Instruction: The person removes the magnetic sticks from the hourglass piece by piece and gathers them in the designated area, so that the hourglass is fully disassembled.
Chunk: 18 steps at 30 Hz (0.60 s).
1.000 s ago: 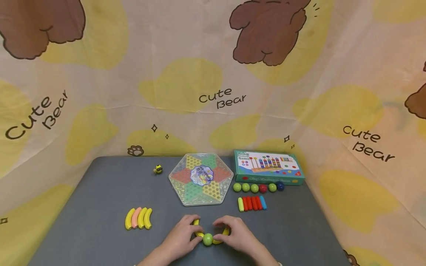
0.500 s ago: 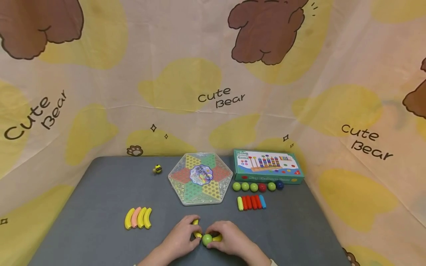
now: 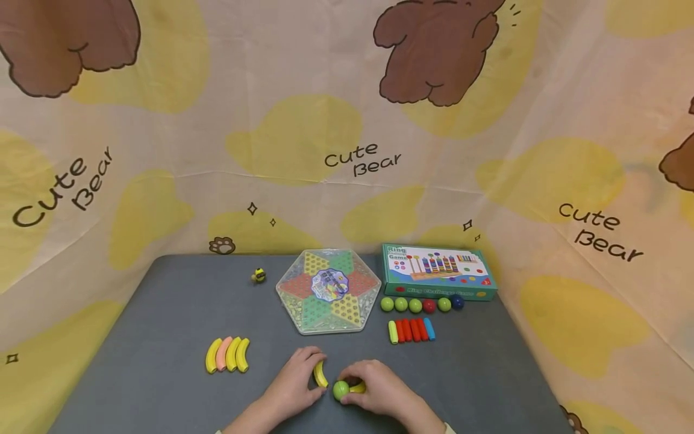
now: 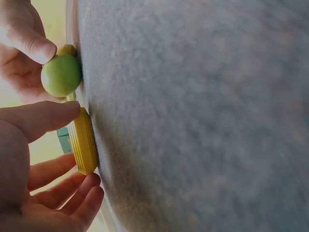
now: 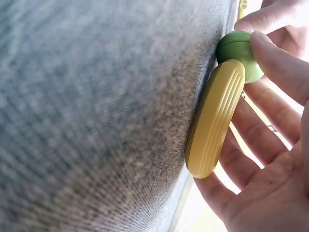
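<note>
At the near edge of the grey felt table [image 3: 135,337], my left hand [image 3: 293,386] pinches one ribbed yellow curved plastic piece [image 3: 320,374]; my right hand [image 3: 379,392] grasps another [image 5: 215,125] plugged into the green ball [image 3: 340,390], seemingly aligning them.

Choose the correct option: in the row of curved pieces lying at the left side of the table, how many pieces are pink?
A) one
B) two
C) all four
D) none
A: the row of curved pieces has four pieces side by side, and only the second from the left, the pink piece, is pink; the other three are yellow.
</note>
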Each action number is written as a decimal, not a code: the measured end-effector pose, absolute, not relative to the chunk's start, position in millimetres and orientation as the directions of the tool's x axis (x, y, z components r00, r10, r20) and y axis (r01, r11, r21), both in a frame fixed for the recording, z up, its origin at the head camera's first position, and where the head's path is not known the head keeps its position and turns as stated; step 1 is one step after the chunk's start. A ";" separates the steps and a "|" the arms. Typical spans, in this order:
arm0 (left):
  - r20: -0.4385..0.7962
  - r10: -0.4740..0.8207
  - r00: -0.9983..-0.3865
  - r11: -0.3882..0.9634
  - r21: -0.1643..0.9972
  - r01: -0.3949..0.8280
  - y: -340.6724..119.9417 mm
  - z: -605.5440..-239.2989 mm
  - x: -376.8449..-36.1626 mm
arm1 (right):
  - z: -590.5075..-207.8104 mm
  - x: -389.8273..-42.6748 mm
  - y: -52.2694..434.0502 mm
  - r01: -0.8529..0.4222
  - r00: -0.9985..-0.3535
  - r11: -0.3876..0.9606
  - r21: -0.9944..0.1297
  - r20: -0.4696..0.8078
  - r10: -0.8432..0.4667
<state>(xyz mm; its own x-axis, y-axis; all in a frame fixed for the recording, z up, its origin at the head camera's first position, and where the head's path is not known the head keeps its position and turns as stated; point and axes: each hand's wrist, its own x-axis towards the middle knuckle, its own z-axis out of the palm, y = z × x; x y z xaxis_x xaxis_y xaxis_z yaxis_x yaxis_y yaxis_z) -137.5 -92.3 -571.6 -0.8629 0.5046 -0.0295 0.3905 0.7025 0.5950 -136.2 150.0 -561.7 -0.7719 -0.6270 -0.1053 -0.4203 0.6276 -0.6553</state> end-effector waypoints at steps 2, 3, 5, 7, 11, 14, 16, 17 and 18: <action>-0.028 0.493 -0.870 0.699 0.608 0.377 -95.3 -569.2 -138.8 | -561.6 -136.4 150.6 -0.426 -0.770 0.628 -0.651 -0.103 -0.630; -0.027 0.483 -0.875 0.698 0.615 0.366 -97.5 -567.5 -139.8 | -561.3 -136.2 151.1 -0.426 -0.770 0.627 -0.652 -0.102 -0.630; -0.024 0.450 -0.893 0.706 0.622 0.339 -104.1 -564.5 -142.8 | -561.4 -136.0 151.9 -0.424 -0.771 0.624 -0.657 -0.101 -0.629; -0.023 0.403 -0.915 0.727 0.616 0.304 -112.7 -561.1 -147.2 | -561.6 -136.0 152.8 -0.420 -0.772 0.621 -0.662 -0.099 -0.627; -0.014 0.295 -0.955 0.786 0.571 0.235 -135.9 -557.0 -155.1 | -562.1 -136.1 153.4 -0.419 -0.770 0.606 -0.676 -0.088 -0.632; 0.018 0.254 -0.967 0.812 0.539 0.224 -154.8 -556.3 -157.8 | -562.7 -136.5 152.4 -0.426 -0.766 0.597 -0.680 -0.080 -0.638; 0.043 0.254 -0.966 0.822 0.517 0.239 -165.8 -556.7 -158.4 | -562.6 -136.7 151.6 -0.431 -0.766 0.599 -0.675 -0.077 -0.638; 0.054 0.257 -0.965 0.824 0.510 0.248 -170.6 -557.0 -158.7 | -562.3 -136.7 151.1 -0.434 -0.766 0.600 -0.672 -0.075 -0.638; 0.064 0.260 -0.963 0.826 0.501 0.257 -175.1 -557.6 -158.9 | -562.2 -136.9 150.7 -0.436 -0.768 0.602 -0.669 -0.073 -0.637</action>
<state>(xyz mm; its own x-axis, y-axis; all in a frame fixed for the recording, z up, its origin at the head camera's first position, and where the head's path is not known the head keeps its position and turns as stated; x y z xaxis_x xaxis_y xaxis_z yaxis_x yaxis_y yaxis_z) -158.9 -175.1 -557.6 -0.9634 0.2603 0.0644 0.2568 0.8264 0.5011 -136.9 150.7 -562.2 -0.7676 -0.6368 -0.0734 -0.4358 0.6024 -0.6687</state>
